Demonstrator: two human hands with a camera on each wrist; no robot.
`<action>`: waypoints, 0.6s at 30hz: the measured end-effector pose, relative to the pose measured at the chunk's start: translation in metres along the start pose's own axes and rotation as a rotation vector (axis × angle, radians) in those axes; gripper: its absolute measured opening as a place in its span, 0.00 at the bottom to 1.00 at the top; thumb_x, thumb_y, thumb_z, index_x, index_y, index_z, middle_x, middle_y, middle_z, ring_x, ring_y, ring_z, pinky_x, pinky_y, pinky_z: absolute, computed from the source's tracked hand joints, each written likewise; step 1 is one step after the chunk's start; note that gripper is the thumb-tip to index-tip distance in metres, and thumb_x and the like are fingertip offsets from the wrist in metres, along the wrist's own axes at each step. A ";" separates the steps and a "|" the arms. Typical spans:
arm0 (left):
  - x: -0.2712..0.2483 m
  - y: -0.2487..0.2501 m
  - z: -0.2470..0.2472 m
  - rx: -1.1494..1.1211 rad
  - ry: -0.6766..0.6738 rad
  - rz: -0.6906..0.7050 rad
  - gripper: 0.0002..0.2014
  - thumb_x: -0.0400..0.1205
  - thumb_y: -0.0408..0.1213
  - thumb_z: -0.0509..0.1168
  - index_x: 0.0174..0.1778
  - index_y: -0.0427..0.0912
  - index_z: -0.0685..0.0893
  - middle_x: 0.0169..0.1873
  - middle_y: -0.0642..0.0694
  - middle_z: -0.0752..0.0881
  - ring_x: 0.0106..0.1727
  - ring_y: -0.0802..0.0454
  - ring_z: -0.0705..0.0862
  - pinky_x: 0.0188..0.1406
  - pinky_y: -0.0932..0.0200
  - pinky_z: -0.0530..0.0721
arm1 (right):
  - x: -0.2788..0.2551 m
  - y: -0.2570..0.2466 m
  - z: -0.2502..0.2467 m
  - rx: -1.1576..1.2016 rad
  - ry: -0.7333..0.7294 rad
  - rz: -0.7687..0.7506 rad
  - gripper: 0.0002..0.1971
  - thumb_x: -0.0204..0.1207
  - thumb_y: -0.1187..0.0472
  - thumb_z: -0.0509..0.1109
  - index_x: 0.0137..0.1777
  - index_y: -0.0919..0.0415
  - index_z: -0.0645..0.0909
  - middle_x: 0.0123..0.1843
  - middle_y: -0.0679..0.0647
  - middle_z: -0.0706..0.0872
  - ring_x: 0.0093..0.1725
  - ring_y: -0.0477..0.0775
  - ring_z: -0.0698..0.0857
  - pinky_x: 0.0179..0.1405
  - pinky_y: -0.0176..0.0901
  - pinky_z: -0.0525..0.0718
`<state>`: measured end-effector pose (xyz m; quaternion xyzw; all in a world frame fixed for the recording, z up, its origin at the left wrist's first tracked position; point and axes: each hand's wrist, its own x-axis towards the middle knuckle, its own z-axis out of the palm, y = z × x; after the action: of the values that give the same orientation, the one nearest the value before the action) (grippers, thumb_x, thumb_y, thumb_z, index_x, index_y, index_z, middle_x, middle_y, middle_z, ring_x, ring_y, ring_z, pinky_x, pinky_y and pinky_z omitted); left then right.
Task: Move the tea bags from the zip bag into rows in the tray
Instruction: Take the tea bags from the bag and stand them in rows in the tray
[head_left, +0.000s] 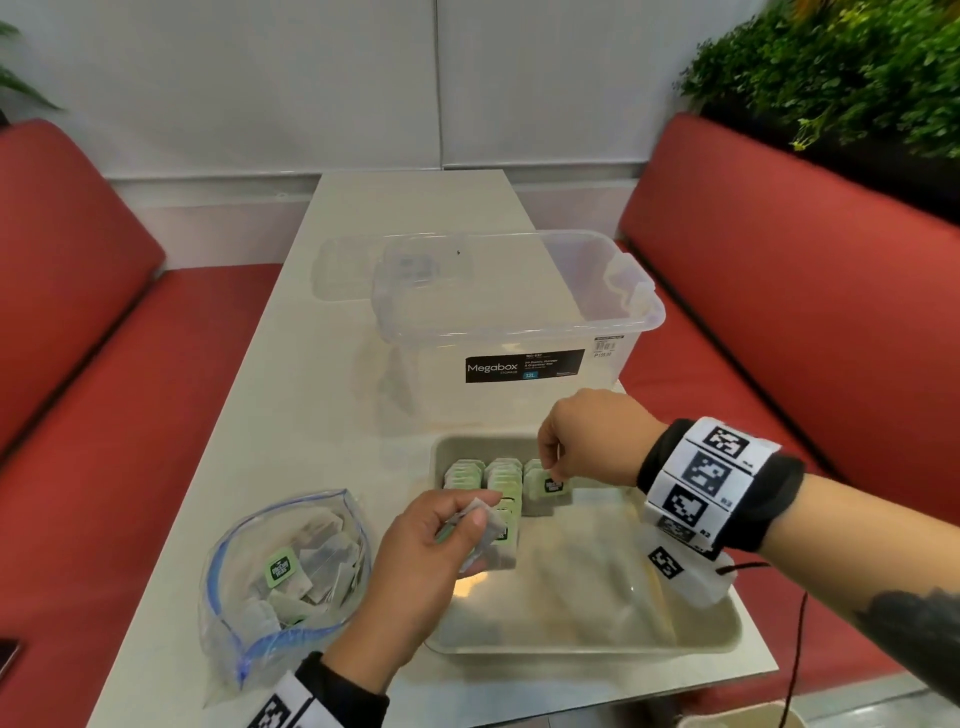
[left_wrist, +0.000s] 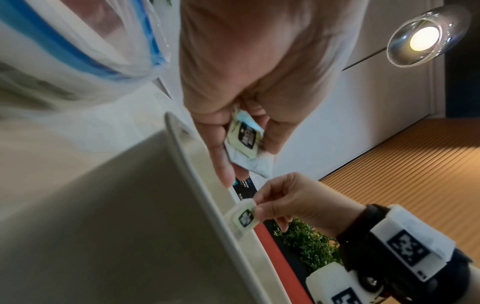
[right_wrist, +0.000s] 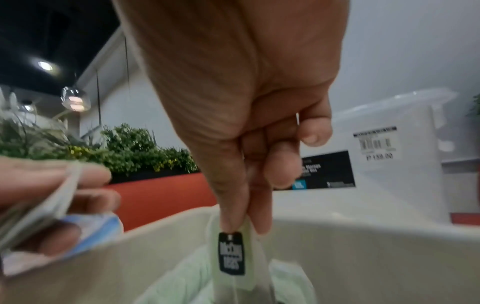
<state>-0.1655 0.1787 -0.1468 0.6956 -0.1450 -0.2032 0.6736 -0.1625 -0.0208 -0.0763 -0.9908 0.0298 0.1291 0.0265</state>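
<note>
Head view — tea bag (head_left: 549, 487) pinched under right hand (head_left: 592, 436), spare bags (head_left: 485, 530) gripped in left hand (head_left: 415, 566).

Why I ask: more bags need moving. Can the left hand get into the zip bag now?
Probably not yet: the zip bag gapes open right beside it, but the left hand already grips tea bags.
</note>
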 end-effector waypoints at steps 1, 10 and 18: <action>-0.001 -0.001 -0.001 0.018 0.008 0.004 0.11 0.81 0.34 0.65 0.40 0.53 0.90 0.47 0.60 0.89 0.54 0.56 0.85 0.43 0.55 0.89 | 0.003 0.001 0.006 -0.030 -0.019 0.015 0.04 0.71 0.59 0.73 0.43 0.50 0.87 0.41 0.47 0.86 0.38 0.50 0.78 0.36 0.38 0.71; -0.002 -0.007 0.001 -0.027 0.041 -0.034 0.09 0.81 0.33 0.65 0.42 0.49 0.90 0.49 0.55 0.88 0.49 0.54 0.86 0.41 0.47 0.90 | 0.025 0.003 0.040 -0.113 -0.101 0.066 0.07 0.74 0.60 0.66 0.47 0.54 0.86 0.48 0.55 0.87 0.45 0.58 0.83 0.39 0.42 0.76; -0.002 -0.010 0.000 -0.064 0.032 -0.054 0.09 0.81 0.34 0.65 0.43 0.49 0.90 0.49 0.57 0.89 0.53 0.56 0.86 0.37 0.61 0.86 | 0.031 0.002 0.050 -0.173 -0.068 0.089 0.09 0.75 0.60 0.64 0.48 0.56 0.86 0.47 0.55 0.87 0.39 0.57 0.78 0.38 0.42 0.74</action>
<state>-0.1678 0.1796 -0.1568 0.6805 -0.1085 -0.2147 0.6921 -0.1454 -0.0214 -0.1323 -0.9821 0.0617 0.1658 -0.0641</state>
